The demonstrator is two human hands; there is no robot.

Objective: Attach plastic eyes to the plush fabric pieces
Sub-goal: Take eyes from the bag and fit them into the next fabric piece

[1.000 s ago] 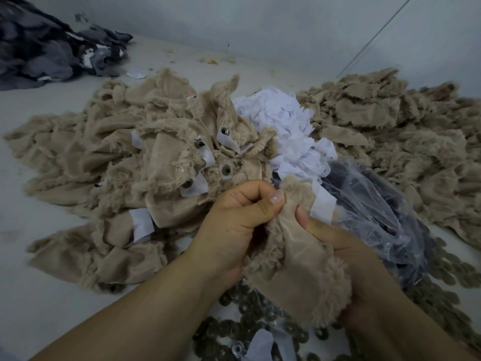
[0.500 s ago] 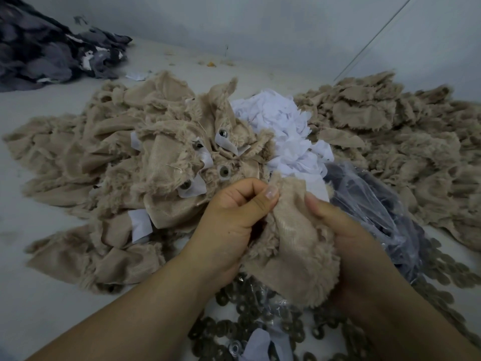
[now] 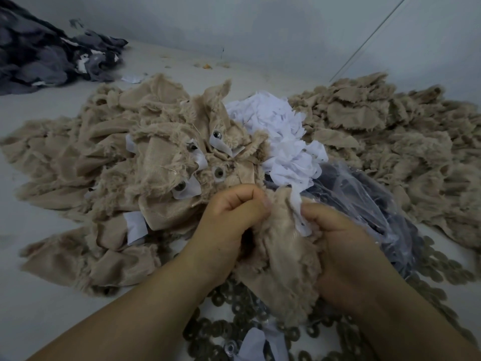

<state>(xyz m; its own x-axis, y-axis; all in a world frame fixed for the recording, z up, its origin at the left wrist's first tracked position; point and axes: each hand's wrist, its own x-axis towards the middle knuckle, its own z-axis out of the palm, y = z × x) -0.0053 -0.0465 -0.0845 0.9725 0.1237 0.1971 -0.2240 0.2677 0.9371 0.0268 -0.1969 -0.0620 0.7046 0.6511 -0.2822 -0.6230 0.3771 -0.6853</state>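
**Both hands closed on one plush piece, eye seating in hand**

Grip: left hand curled into a fist, thumb pressed against the top edge of a tan plush piece. Right hand wraps the same piece from the other side, thumb lying over a white backing strip at its upper edge. The piece is bunched between the palms, held over the near middle of the work surface. No eye or post visible in the grip; it is hidden by fingers and pile.

Outward: dark washers lie scattered under the wrists at the near edge. A clear plastic bag of dark parts sits just right of the hands. White fabric scraps behind it. Left of centre, a heap of finished pieces showing eyes with white patches. Right side, a pile of plain tan pieces. Dark grey fabric in the far left corner.

Risks (judgement): backing strip may slip off the hole as fabric bunches; long pile could get trapped under the washer and leave the eye loose; a washer pushed on crooked may not lock.

Writing: none readable; no labels or brands seen.
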